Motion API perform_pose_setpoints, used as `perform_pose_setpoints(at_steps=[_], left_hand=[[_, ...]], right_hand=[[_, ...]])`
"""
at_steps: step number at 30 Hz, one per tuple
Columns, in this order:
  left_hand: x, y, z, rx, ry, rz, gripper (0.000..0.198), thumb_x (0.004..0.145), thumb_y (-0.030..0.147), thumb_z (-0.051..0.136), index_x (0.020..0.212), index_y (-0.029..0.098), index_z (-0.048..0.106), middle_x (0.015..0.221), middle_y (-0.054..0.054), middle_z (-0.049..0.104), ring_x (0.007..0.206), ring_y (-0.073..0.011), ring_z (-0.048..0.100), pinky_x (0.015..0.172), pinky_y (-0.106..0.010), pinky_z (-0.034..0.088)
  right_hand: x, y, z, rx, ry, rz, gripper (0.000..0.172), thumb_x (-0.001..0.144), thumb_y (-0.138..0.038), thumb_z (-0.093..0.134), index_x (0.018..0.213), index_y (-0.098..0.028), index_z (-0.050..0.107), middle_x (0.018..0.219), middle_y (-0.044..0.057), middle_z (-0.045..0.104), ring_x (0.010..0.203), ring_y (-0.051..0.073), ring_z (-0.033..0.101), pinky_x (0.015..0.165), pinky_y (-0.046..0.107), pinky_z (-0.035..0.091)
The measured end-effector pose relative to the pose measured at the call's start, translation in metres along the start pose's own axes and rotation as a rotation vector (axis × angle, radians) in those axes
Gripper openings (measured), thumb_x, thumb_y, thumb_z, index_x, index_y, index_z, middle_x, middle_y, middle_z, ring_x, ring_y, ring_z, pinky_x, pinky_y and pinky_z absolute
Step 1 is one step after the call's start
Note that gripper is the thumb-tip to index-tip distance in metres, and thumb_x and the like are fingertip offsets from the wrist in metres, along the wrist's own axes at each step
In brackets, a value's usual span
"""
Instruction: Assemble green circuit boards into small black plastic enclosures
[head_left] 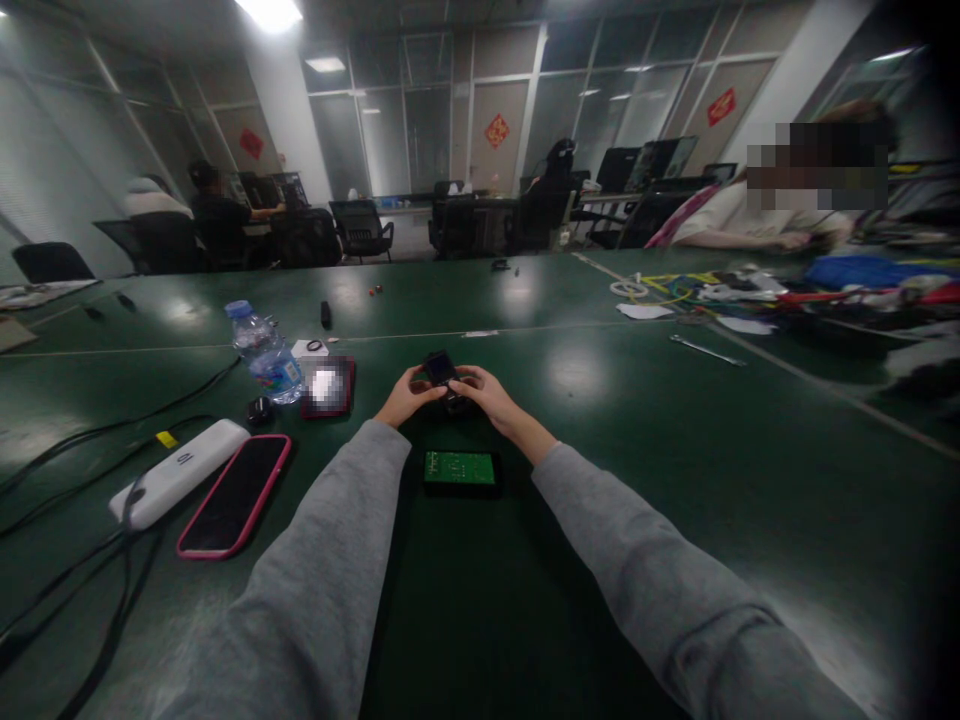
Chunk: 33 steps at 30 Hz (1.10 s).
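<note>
Both my hands grip a small black device with a dark, screen-like square on its upper part [440, 366], raised over the green table. My left hand [407, 396] closes on its left side, the thumb reaching across the front. On the other side, the fingers of my right hand [482, 391] wrap the device and the thumb presses near its middle. Its exact kind is too small and dark to tell. Nearer to me, between my forearms, a green circuit board [460, 467] sits in a black frame or case [461, 490] on the table, untouched.
On my left lie a pink-edged phone [236, 497], a white power strip-like bar [180, 472], black cables [124, 560], a water bottle [266, 355] and a dark red case [341, 388]. Rightward are a wrench [707, 350], tangled cables [675, 288] and a seated person [765, 215].
</note>
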<state>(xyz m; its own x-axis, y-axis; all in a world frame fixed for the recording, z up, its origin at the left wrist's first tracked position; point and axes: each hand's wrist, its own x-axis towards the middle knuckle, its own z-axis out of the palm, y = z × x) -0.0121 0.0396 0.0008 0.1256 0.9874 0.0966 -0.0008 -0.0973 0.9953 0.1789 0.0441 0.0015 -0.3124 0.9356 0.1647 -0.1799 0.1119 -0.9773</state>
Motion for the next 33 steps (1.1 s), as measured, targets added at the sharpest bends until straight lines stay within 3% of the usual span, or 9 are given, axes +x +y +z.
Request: perform_pose_setpoints(at_steps=[11,19,33], left_hand=[[0.0008,-0.0012,-0.0014,-0.018,-0.011,-0.002,0.074,0.059,0.031,0.081,0.122,0.014,0.045,0.081,-0.002,0.064,0.077,-0.0146,0.062,0.080,-0.034,0.049],[-0.0011,0.0023,-0.0007,-0.006,-0.004,-0.015,0.072,0.063,0.033,0.079,0.123,0.014,0.044,0.084,-0.004,0.065,0.075,-0.0158,0.064,0.082,-0.038,0.049],[-0.0009,0.0027,-0.0001,-0.006,0.033,-0.001,0.071,0.062,0.032,0.079,0.121,0.013,0.046,0.085,-0.004,0.065,0.077,-0.0154,0.063,0.084,-0.038,0.049]], right_hand=[[-0.0016,-0.0022,0.0018,0.011,0.000,0.005,0.057,0.065,-0.041,0.079,0.111,-0.018,0.057,0.091,0.004,0.065,0.087,0.018,0.061,0.081,0.032,0.047],[0.0001,-0.0015,0.0014,0.091,0.071,0.043,0.048,0.072,-0.053,0.069,0.107,-0.021,0.061,0.104,0.004,0.064,0.098,0.019,0.058,0.087,0.031,0.046],[0.0010,0.0016,0.0030,-0.064,-0.009,0.008,0.056,0.071,-0.048,0.073,0.114,-0.018,0.056,0.102,0.007,0.063,0.097,0.020,0.058,0.091,0.036,0.045]])
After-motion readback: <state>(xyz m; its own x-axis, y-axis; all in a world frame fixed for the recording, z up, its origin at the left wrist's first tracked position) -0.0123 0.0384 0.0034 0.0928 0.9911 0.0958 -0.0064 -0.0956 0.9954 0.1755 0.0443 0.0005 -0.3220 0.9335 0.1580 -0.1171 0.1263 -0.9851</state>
